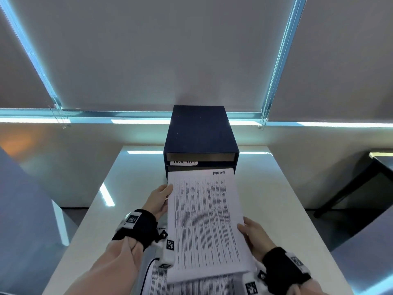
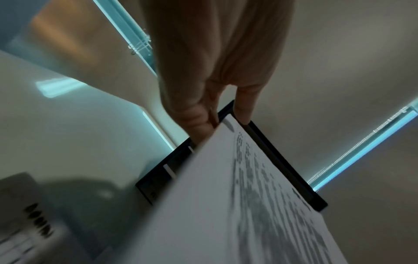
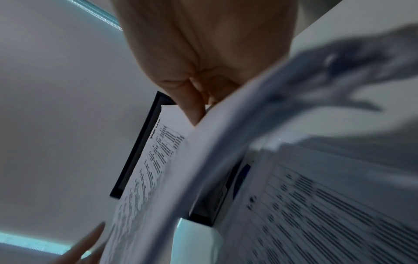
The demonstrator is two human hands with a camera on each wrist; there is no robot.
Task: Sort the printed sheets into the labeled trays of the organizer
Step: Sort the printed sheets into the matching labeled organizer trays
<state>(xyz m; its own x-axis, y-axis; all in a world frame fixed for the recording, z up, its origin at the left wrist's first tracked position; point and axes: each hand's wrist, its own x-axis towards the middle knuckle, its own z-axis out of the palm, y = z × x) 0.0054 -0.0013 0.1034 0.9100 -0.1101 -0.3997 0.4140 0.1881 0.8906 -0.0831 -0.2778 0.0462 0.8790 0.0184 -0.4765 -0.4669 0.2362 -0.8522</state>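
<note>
White, densely printed with a ruled table of dark text and headed "TASK LIST" by hand at its far right corner: sheet being held above the table, far edge lying at the mouth of the organizer, just under the tray labelled "TASK LIST" on a label. Showing in the head view: left hand pinching the sheet's left edge, thumb on top, other fingers hidden beneath; right hand gripping the right edge nearer the body, thumb on top. Lying flat on the table under the raised sheet, at the near edge: more printed sheets. Standing upright at the table's far end, dark blue, open trays facing the person: the organizer. Hanging behind it: grey blinds.

Showing only from the left wrist: left hand seen from below, fingers curled under the paper's edge and thumb tip pressing on top; sheet blurred, corner reaching the dark frame of the organizer; white strips on the tray fronts, unreadable.

Showing only from the right wrist: right hand with fingers bunched and closed on the sheet, paper bowing in a curve; heading visible near the organizer; another printed page lying below, blurred; a fingertip of the other hand at lower left.
</note>
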